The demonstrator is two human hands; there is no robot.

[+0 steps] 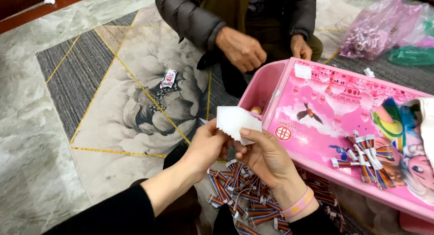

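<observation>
Evidently mid-separating: left hand (209, 144) and right hand (266, 154) both pinch the white paper stack (235, 122) at centre; striped pieces (244, 194) at six o'clock; next needs a fingertip peel.

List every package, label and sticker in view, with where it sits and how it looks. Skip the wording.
White paper stack: between both hands, small sheets with zigzag edges.
Candy wrapper: on the floor mat, left of centre, small, white and red.
Round red logo: on the pink table, near its corner.
White sticker: table's far edge, square, plain.
Pink bag: top right on the floor, translucent, crumpled.
Green bag: beside it, translucent.
</observation>
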